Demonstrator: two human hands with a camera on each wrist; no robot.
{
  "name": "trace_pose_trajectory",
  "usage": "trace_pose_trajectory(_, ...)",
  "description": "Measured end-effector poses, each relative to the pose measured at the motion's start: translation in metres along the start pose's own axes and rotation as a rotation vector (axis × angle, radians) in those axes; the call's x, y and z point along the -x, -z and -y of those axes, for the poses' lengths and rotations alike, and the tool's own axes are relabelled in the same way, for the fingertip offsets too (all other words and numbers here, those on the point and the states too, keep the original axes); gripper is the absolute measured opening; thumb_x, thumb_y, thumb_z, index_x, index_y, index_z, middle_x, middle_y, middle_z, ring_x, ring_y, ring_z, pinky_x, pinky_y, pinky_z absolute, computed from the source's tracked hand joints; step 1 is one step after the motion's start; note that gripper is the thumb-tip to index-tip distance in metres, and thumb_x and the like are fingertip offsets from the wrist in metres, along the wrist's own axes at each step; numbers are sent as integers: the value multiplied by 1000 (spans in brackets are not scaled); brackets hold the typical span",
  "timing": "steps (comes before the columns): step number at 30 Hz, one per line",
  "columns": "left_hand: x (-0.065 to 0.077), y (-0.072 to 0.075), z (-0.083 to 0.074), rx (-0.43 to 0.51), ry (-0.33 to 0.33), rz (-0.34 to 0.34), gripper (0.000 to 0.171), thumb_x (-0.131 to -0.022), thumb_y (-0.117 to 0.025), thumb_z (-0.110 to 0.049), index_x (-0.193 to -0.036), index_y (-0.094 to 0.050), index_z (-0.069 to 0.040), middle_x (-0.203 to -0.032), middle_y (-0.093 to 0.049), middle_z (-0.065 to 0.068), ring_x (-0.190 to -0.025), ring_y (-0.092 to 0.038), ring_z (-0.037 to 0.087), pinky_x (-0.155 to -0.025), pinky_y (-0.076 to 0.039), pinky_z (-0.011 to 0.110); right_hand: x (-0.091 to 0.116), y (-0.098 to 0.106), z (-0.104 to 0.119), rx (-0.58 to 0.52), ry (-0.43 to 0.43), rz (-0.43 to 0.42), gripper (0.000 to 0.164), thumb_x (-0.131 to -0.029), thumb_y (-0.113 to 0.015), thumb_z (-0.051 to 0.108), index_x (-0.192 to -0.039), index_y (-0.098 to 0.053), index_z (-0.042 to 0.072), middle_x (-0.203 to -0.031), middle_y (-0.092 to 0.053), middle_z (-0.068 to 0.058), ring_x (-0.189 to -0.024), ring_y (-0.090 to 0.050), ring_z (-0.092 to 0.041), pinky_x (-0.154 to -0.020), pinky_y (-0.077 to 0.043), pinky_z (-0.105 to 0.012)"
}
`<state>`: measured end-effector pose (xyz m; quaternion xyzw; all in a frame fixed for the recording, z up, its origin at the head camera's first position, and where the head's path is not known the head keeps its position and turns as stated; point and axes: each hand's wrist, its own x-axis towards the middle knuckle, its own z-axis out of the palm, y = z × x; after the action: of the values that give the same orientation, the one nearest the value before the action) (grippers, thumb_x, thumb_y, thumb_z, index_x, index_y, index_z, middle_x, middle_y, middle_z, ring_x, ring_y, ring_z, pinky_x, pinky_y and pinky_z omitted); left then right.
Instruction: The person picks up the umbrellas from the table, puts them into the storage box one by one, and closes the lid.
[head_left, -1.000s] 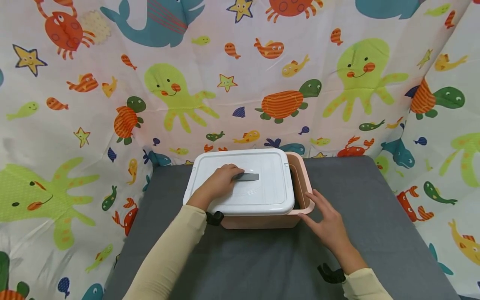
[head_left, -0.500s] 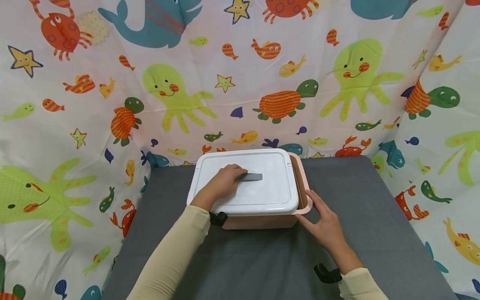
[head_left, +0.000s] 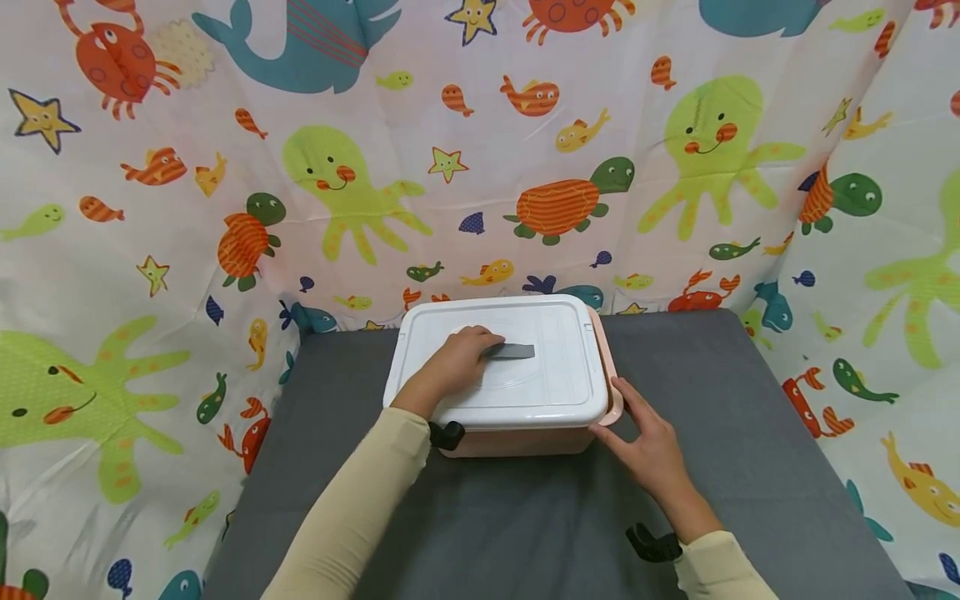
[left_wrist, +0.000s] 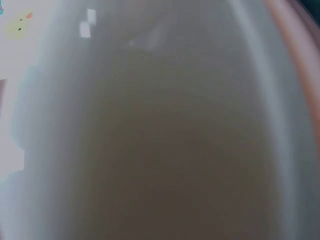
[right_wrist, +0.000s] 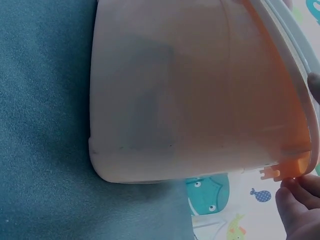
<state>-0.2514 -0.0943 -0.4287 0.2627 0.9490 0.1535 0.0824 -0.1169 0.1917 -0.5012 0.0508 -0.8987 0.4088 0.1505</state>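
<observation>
A white plastic lid (head_left: 558, 379) with a grey handle (head_left: 513, 352) lies over a peach-pink plastic box (head_left: 517, 443) in the head view. It sits slightly left of the box's right rim, leaving a narrow gap. My left hand (head_left: 459, 367) grips the handle from the left. Around the box's near right corner, my right hand (head_left: 648, 442) holds the rim between thumb and fingers. The right wrist view shows the box wall (right_wrist: 200, 100) up close, with fingers (right_wrist: 300, 205) touching its end. A blurred lid surface (left_wrist: 165, 125) fills the left wrist view.
The box stands on a grey cloth-covered table (head_left: 712, 400). A white curtain (head_left: 480, 192) printed with sea animals hangs behind it and along both sides. The box's far side is close to the back curtain.
My left hand has slid the lid rightward across the box, narrowing the gap at the right end. The right hand keeps its place at the corner.
</observation>
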Motion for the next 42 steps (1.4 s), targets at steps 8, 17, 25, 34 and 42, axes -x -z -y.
trace_pose_trajectory(8, -3, -5, -6, 8, 8, -2, 44, -96, -48, -4, -137, -56, -17, -133, -58, 4, -128, -50, 23, -112, -36, 41, 2, 0, -5, -10, 36, -2, 69, -82, -76, 23, -144, -46, 16, -147, -46, -15, -127, -53, -36, -96, -43, -45)
trace_pose_trajectory(17, -7, -7, -15, -19, 0, 14, 43, -97, -48, -6, -138, -55, -18, -135, -57, 3, -130, -49, 22, -113, -35, 40, 7, -1, -13, -24, 185, -88, 57, -83, -74, 11, -136, -56, 17, -146, -48, -13, -133, -47, -17, -101, -24, -1)
trace_pose_trajectory(25, -9, -9, -19, -24, -21, 20, 43, -97, -49, -6, -137, -55, -17, -136, -57, 3, -131, -49, 22, -113, -35, 40, 10, 1, -18, -68, 223, -115, 56, -79, -75, 3, -131, -60, 14, -145, -49, -13, -135, -42, -5, -106, -24, -5)
trace_pose_trajectory(34, -11, -13, -20, -35, -45, 28, 42, -98, -45, -6, -136, -56, -17, -136, -58, 3, -131, -48, 21, -113, -34, 39, 14, -2, -19, -21, 282, -169, 61, -74, -75, -4, -130, -61, 15, -143, -52, -12, -127, -52, -25, -103, -22, -1)
trace_pose_trajectory(42, -10, -12, -19, -3, -40, 7, 42, -98, -45, -6, -137, -56, -16, -135, -58, 3, -131, -49, 21, -113, -34, 37, 12, -3, -20, -44, 289, -168, 59, -75, -75, -3, -130, -61, 14, -142, -52, -13, -126, -53, -26, -102, -24, -2)
